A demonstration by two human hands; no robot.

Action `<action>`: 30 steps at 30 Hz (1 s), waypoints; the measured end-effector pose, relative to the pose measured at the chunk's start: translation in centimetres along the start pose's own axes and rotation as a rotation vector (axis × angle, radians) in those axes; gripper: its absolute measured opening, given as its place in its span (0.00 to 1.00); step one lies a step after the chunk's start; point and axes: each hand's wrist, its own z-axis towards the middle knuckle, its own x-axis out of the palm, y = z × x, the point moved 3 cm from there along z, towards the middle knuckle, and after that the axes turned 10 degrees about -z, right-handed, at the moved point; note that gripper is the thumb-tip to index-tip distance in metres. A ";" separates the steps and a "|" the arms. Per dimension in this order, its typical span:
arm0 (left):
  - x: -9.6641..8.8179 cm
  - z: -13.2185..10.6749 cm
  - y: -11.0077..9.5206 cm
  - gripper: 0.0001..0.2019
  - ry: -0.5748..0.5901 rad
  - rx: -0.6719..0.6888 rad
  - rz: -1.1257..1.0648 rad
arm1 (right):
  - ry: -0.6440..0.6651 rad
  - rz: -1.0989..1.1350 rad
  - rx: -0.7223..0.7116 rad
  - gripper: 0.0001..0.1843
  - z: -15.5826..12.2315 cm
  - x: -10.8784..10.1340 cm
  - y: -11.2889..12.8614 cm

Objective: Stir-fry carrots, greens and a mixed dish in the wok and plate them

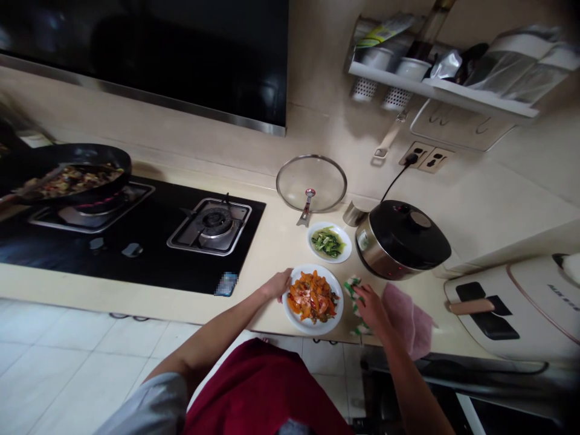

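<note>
A white plate (336, 319) of orange and red cooked food sits near the counter's front edge. My left hand (277, 284) rests against the plate's left rim, fingers curled on it. My right hand (371, 307) is just right of the plate, fingers bent down onto a green-and-white patterned cloth (353, 287). A smaller white plate (314, 249) of green vegetables stands just behind.
A black rice cooker (403, 238) is plugged in at the right, a pink cloth (410, 320) in front of it. A glass lid (311, 183) leans on the wall. A gas hob (136, 232) at left carries a pan (77, 175) of food. A white appliance (516, 308) stands far right.
</note>
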 end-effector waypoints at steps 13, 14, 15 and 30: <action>0.4 -0.6 0.7 0.15 -0.107 0.017 -0.029 | 0.092 -0.084 0.017 0.29 -3.0 2.2 2.9; 0.5 -0.6 0.8 0.14 -0.116 0.019 -0.034 | 0.090 -0.088 0.024 0.30 -3.4 2.3 3.2; 0.5 -0.6 0.8 0.14 -0.126 0.020 -0.039 | 0.090 -0.089 0.029 0.30 -3.8 2.3 3.5; 2.2 -3.6 0.9 0.06 -0.350 -0.145 -0.263 | 0.004 -0.065 0.092 0.30 -7.2 5.2 9.0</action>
